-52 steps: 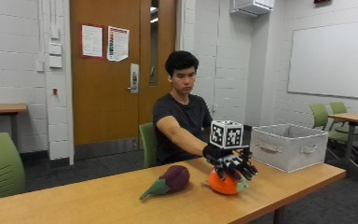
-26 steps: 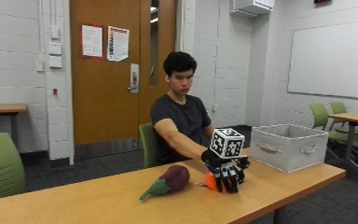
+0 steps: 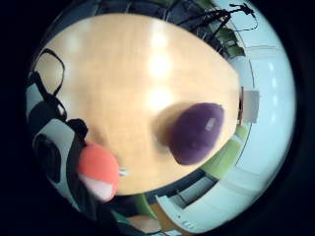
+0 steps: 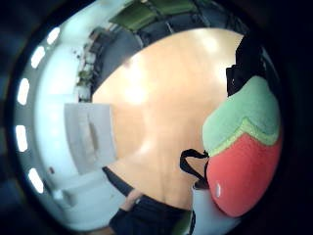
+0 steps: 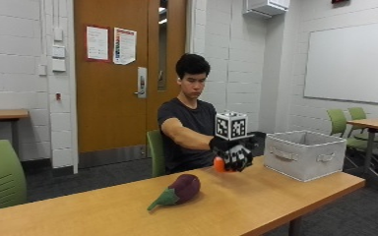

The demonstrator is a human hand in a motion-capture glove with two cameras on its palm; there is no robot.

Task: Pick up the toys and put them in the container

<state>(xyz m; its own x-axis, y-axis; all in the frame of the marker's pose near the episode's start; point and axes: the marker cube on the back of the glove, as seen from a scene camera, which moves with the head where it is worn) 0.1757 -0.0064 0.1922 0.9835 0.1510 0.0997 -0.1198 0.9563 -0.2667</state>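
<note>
My gloved right hand [image 5: 236, 154] grips an orange-red plush toy with a green top [image 5: 219, 164], lifted above the wooden table [image 5: 254, 206]. The same toy [image 4: 242, 161] fills the thumb side palm view close to the palm, and its orange end [image 3: 98, 169] shows in the little finger side view. A purple plush eggplant with a green stem [image 5: 177, 191] lies on the table to the hand's side, seen below the palm as a purple eggplant [image 3: 196, 132]. The white fabric container [image 5: 305, 154] stands at the table's far end, apart from the hand; it also shows as a container [image 4: 90, 137].
A green chair [image 5: 0, 174] stands near the table's other end. More tables and green chairs [image 5: 346, 123] stand behind the container. The table's front edge runs close to the eggplant.
The hand closed round the orange-red toy on the table and lifted it up off the surface, moving slightly toward the container. The eggplant has stayed in place.
</note>
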